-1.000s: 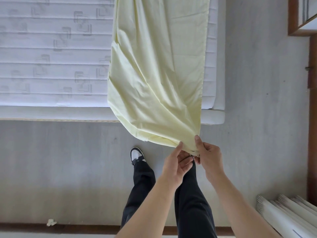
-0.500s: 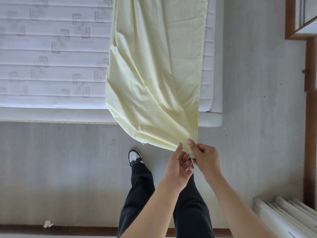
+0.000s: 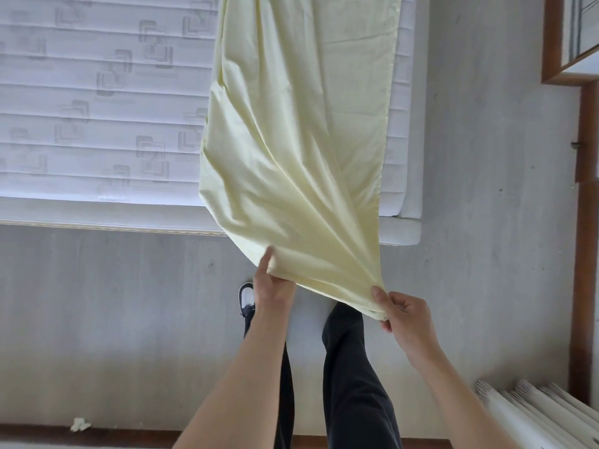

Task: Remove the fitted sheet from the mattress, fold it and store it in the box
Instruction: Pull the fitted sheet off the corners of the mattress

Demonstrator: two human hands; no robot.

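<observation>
My right hand (image 3: 406, 314) pinches the pale yellow cotton fitted sheet (image 3: 298, 140) at its corner; my left hand (image 3: 272, 286) grips the hem, spreading it above the white quilted mattress (image 3: 97, 108) for folding.

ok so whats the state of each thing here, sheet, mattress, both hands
fitted sheet: off the mattress corners, folded into a long strip, near end lifted
mattress: bare, strip lying across it
left hand: pinches the sheet's near edge
right hand: grips the bunched near corner
</observation>
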